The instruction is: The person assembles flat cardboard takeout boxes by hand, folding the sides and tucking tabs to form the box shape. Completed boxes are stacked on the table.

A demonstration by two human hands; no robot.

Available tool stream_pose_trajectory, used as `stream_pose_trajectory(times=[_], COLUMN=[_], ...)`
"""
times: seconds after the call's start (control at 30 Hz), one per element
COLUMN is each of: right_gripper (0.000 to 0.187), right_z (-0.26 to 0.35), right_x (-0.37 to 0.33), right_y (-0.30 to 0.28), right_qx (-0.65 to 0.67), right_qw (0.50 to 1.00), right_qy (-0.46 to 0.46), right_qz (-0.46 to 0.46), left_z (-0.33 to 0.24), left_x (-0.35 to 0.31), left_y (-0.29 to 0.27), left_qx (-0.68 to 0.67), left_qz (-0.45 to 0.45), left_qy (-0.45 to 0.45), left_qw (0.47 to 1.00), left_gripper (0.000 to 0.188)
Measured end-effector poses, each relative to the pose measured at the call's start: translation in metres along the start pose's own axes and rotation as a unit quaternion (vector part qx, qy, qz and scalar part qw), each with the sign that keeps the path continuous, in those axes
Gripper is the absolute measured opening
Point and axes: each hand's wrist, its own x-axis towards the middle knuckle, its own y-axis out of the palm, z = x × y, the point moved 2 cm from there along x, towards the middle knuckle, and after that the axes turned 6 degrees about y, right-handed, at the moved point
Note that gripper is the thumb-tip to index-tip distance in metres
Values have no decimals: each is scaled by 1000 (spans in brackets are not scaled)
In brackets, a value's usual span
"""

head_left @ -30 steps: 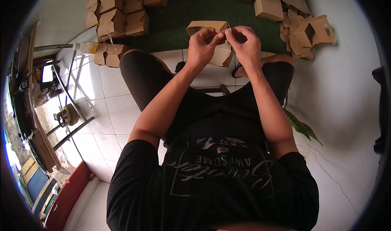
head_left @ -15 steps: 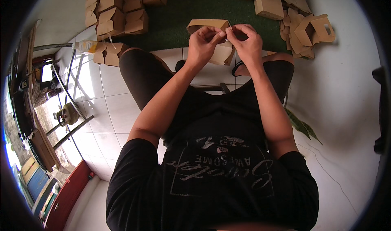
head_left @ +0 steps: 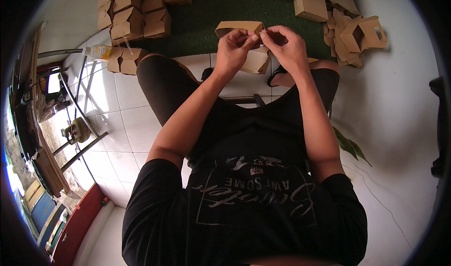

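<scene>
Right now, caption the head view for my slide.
Both hands, left hand and right hand, fold a brown cardboard box above green mat.

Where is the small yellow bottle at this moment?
In the head view, the yellow bottle lies upper left, on the white tiles beside the stacked cardboard boxes.

Black short-sleeved T-shirt (head_left: 249, 205) with pale lettering, dark trousers (head_left: 162, 85).

The floor is white tile (head_left: 141, 125), with a dark green mat (head_left: 211, 7) laid across its far part. Folded brown cardboard boxes (head_left: 136, 10) stand in rows on the mat's left side, two more (head_left: 123, 64) sitting on the tile just beside a small bottle (head_left: 98, 52). A loose pile of open boxes (head_left: 350, 26) lies at the mat's right edge. A green leaf (head_left: 350, 146) lies on the tile at the right.
</scene>
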Motion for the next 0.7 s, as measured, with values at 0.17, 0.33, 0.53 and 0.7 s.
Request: stream_pose_trajectory(times=[0.17, 0.33, 0.53, 0.7], right_gripper=[24, 21, 20, 20], right_z=[-2, -3, -4, -3], right_x=[-4, -4, -4, -3], right_y=[0, 7, 13, 14], right_qx=[13, 3, -25, -35], right_qw=[999, 996, 993, 992], right_qy=[33, -52, -72, -79], right_qz=[-7, -69, -86, -86], left_z=[1, 2, 0, 1], left_x=[0, 0, -1, -1], left_y=[1, 1, 1, 2], left_qx=[-4, -9, -36, -26], left_qz=[-4, -9, -26, -16], left_qy=[2, 0, 7, 28], left_qw=[1000, 1000, 999, 999], left_gripper=[20, 21, 26, 27])
